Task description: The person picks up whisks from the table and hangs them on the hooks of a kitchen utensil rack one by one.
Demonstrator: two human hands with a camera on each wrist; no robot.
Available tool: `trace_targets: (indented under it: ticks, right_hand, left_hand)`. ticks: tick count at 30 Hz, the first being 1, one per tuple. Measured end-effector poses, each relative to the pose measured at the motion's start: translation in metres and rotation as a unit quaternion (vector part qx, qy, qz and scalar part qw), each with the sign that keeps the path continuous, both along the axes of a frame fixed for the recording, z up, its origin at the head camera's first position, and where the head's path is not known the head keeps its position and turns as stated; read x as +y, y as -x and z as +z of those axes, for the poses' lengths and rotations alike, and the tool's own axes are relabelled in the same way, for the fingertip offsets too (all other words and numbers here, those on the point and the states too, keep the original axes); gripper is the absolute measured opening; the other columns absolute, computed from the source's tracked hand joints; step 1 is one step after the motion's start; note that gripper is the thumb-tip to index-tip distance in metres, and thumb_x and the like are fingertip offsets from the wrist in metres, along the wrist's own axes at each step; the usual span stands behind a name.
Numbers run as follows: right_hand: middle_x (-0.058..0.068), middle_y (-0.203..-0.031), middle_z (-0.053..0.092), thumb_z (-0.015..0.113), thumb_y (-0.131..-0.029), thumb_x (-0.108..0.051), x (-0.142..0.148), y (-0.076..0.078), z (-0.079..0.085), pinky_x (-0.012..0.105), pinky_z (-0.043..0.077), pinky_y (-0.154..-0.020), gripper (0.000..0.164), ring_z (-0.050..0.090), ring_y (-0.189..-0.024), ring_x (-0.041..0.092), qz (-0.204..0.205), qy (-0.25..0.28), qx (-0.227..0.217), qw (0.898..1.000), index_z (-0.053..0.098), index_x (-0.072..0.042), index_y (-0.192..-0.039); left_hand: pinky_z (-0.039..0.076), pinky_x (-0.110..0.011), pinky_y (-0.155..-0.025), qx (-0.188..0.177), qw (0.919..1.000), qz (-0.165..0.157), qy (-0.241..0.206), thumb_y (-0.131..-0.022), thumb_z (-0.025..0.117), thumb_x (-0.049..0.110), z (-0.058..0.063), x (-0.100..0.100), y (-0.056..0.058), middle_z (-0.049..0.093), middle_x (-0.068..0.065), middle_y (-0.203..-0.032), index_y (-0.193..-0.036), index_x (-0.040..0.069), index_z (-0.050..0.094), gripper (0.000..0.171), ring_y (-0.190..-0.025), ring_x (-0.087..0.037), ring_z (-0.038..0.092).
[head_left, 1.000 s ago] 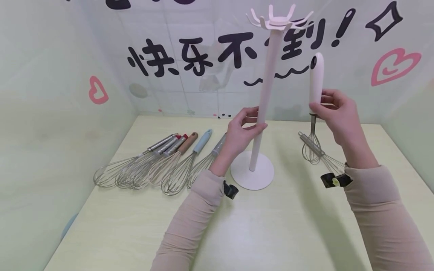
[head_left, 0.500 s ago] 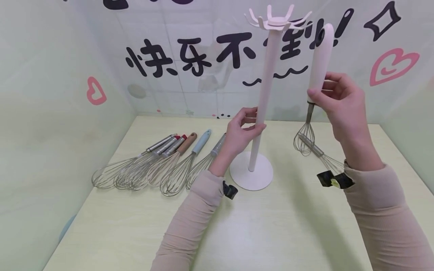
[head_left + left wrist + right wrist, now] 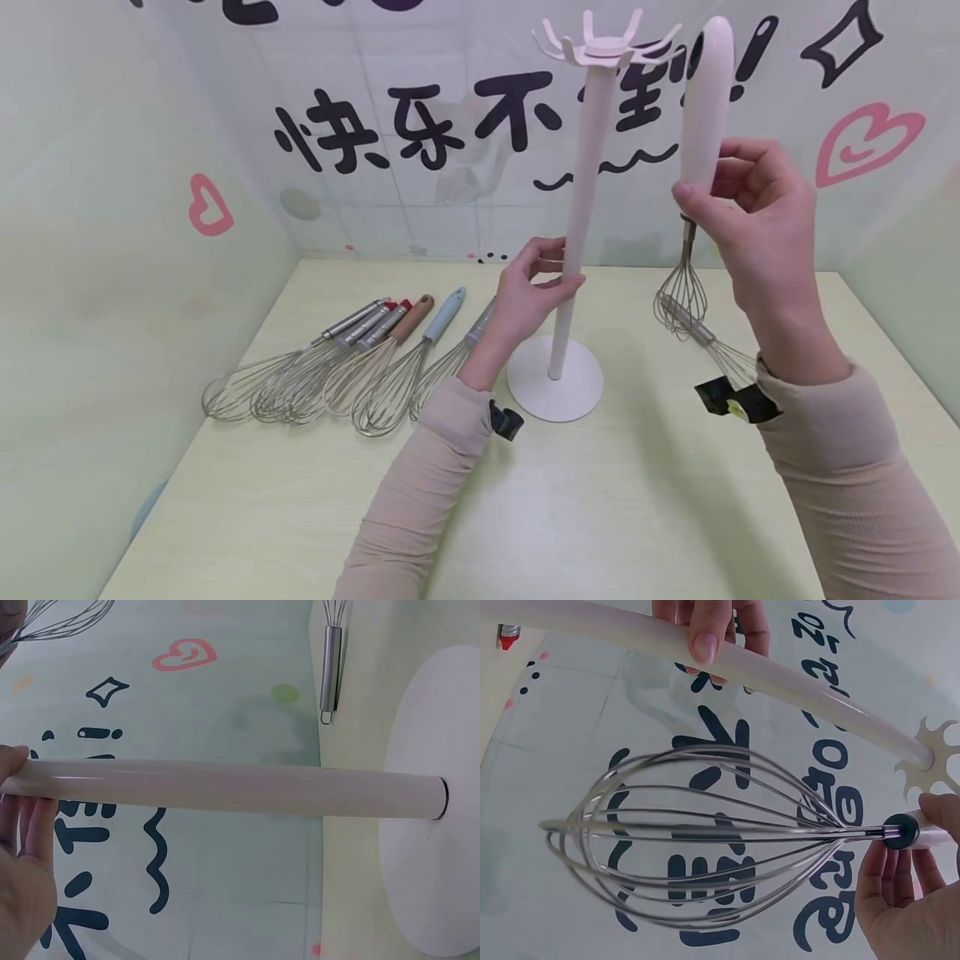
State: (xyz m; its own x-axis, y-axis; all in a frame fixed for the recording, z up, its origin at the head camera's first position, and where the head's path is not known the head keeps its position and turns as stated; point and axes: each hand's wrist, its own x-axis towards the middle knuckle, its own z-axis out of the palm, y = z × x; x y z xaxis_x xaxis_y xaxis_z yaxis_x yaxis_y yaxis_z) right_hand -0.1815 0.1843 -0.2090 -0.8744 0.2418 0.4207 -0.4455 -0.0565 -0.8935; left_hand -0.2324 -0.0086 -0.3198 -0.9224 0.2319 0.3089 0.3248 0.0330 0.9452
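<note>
In the head view a white stand [image 3: 588,167] with a round base and a ring of upturned hooks on top stands upright on the table. My left hand [image 3: 525,296] grips its pole at mid-height, thumb in front. To the right, my right hand [image 3: 772,217] pinches a whisk with a white handle [image 3: 707,108] near the handle's lower end. That whisk hangs upright in the air, wires down, its handle top level with the hooks and apart from them. The right wrist view shows its wire loops [image 3: 705,832] close up, beside the pole.
Several whisks lie in a row at the left, among them one with a blue handle [image 3: 445,315] and one with a brown handle [image 3: 412,318]. A small metal whisk [image 3: 693,323] lies on the table [image 3: 570,500] behind the right wrist. A printed sheet covers the back wall.
My right hand has risen, lifting the white-handled whisk from low beside the pole up to hook height. My left hand stays on the pole, and the stand keeps its place.
</note>
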Motion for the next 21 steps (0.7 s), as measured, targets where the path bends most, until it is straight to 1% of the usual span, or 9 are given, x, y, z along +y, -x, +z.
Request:
trace_targets:
  ticks: [7, 12, 21]
  right_hand:
    - [0.004, -0.089, 0.067, 0.074, -0.074, 0.006, -0.0069, -0.003, 0.0032, 0.016, 0.055, -0.069, 0.031, 0.06, -0.085, 0.018, 0.002, 0.011, 0.027, 1.0, 0.065, -0.007, -0.101]
    - [0.004, -0.089, 0.067, 0.074, -0.074, 0.006, -0.0088, -0.0038, 0.0041, 0.016, 0.055, -0.068, 0.031, 0.06, -0.085, 0.018, -0.002, 0.008, 0.028, 1.0, 0.064, -0.007, -0.101]
    - [0.002, -0.087, 0.064, 0.073, -0.074, 0.006, -0.0096, -0.0029, 0.0044, 0.016, 0.052, -0.069, 0.032, 0.057, -0.085, 0.015, -0.027, -0.011, 0.021, 0.999, 0.064, -0.01, -0.1]
  left_hand:
    - [0.056, -0.027, -0.092, -0.004, 1.0, -0.002, 0.002, -0.086, 0.067, 0.004, -0.0006, -0.0009, 0.0001, 0.06, -0.016, -0.119, -0.124, 0.005, 0.054, 0.041, -0.108, -0.025, 0.06]
    - [0.056, -0.027, -0.092, -0.003, 1.0, -0.005, 0.003, -0.086, 0.067, 0.005, -0.0011, -0.0016, 0.0008, 0.059, -0.015, -0.119, -0.124, 0.006, 0.054, 0.04, -0.108, -0.024, 0.059]
    - [0.056, -0.028, -0.092, 0.0, 1.0, -0.007, 0.003, -0.087, 0.067, 0.005, -0.001, -0.0013, 0.0018, 0.06, -0.015, -0.118, -0.123, 0.005, 0.054, 0.039, -0.107, -0.024, 0.06]
